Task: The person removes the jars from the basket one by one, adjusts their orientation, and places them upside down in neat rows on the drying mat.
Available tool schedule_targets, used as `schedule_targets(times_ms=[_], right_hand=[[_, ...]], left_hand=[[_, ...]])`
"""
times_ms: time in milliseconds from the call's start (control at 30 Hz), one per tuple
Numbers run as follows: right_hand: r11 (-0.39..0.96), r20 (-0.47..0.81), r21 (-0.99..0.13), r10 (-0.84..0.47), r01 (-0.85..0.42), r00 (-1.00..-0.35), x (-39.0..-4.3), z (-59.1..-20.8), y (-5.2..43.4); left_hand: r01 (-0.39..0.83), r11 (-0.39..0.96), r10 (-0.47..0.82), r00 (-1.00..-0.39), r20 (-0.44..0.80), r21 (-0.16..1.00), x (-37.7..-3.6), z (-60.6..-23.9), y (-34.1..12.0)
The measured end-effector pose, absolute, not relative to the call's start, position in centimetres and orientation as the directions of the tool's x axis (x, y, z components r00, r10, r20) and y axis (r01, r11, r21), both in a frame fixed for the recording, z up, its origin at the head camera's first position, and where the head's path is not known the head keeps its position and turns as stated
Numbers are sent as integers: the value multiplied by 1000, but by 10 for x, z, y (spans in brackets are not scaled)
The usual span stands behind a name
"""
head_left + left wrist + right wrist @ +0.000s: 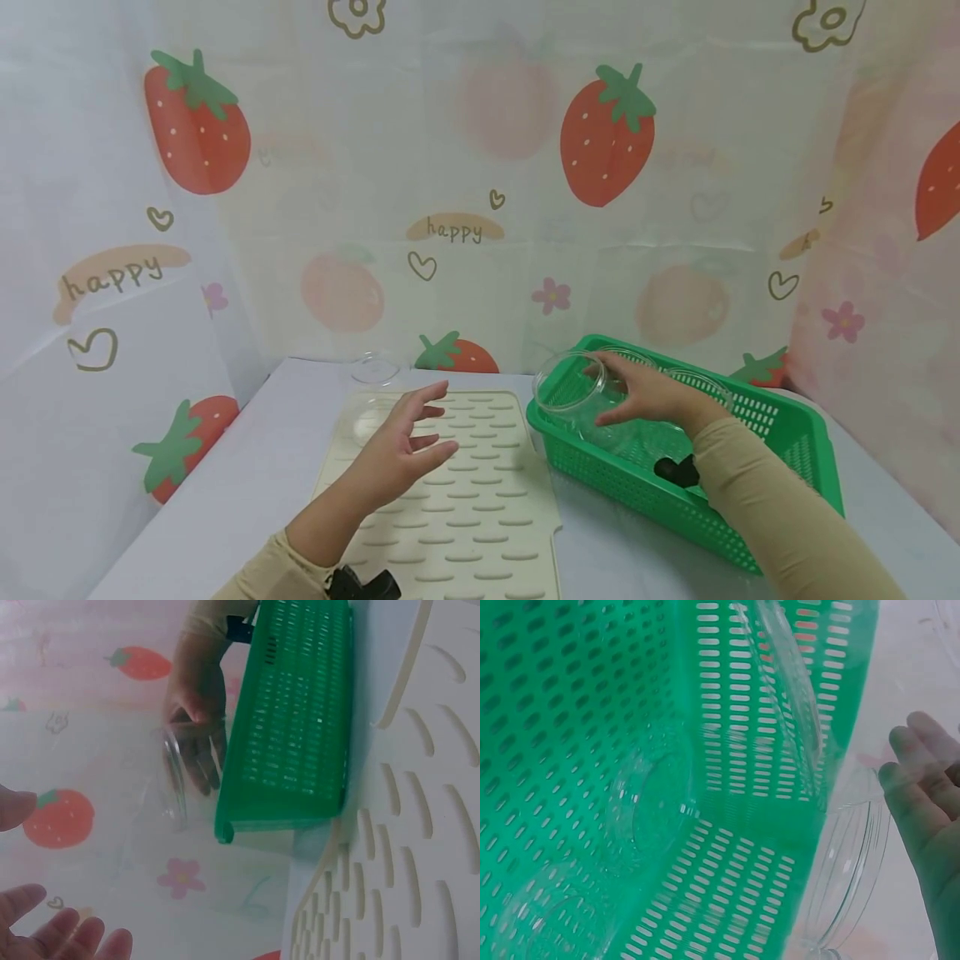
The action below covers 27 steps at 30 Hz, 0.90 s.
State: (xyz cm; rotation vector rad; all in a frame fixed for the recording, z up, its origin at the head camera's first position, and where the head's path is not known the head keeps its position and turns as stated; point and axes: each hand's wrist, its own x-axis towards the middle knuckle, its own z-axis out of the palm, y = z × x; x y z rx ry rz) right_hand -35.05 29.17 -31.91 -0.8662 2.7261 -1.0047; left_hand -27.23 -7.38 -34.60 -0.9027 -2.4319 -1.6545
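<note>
My right hand (pixel 652 396) holds a clear glass bowl (pixel 558 408) at the left end of the green basket (pixel 630 492), its round rim tilted toward the head camera. In the right wrist view, straight fingers (pixel 930 802) show at the glass. Over the cream mat (pixel 480 500), my left hand (pixel 397 450) hovers, fingers spread and nothing in it. Another clear glass vessel (pixel 372 382) stands at the mat's far left corner. Inside the basket lie more clear glass pieces (pixel 656 799), their outlines faint against the green.
The basket stands to the right of the mat on a white table (pixel 210 492). Behind and at both sides hang curtains (pixel 465 308) printed with strawberries. A black wrist strap (pixel 363 583) sits on the left sleeve, another (pixel 678 471) at the right wrist.
</note>
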Motion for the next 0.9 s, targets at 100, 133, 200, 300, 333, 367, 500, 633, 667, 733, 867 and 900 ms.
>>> schedule_targets(times_ms=[100,133,200,300,333,367,500,633,667,733,867,900], right_hand=[[627,96,-613,-545,-480,-833,-350,-319,292],[627,97,-612,-545,-482,-833,-350,-319,292],[628,99,-611,-544,-482,-833,-349,-318,292],[625,103,-609,-547,-487,-831,-349,-317,292],[622,106,-612,-548,-489,-830,-349,-317,292],[616,109,-618,-548,-489,-829,-348,-316,293],[598,141,-621,-552,-508,-822,-347,-313,295],[599,171,-613,-536,-516,-827,-346,-309,297],[594,178,-616,-535,-518,-826,-346,-308,298],[585,188,-627,-528,-515,-828,-346,-305,298],[543,225,-645,-539,-538,-812,-345,-300,299],[537,235,-644,-539,-545,-809,-345,-298,299]], left_hand=[[494,252,426,-829,364,832,-271,-345,-74],[494,252,425,-829,364,832,-271,-345,-74],[492,252,422,-831,363,833,-270,-344,-74],[491,250,420,-832,364,834,-270,-344,-74],[492,250,420,-831,364,834,-270,-345,-74],[492,252,420,-831,364,833,-270,-345,-74],[496,255,421,-830,366,830,-271,-346,-75],[496,256,417,-831,367,830,-272,-346,-76],[496,257,417,-831,368,830,-272,-346,-76],[496,257,417,-831,368,829,-271,-346,-76],[496,259,417,-831,367,829,-271,-345,-77],[495,260,417,-832,366,829,-270,-345,-77]])
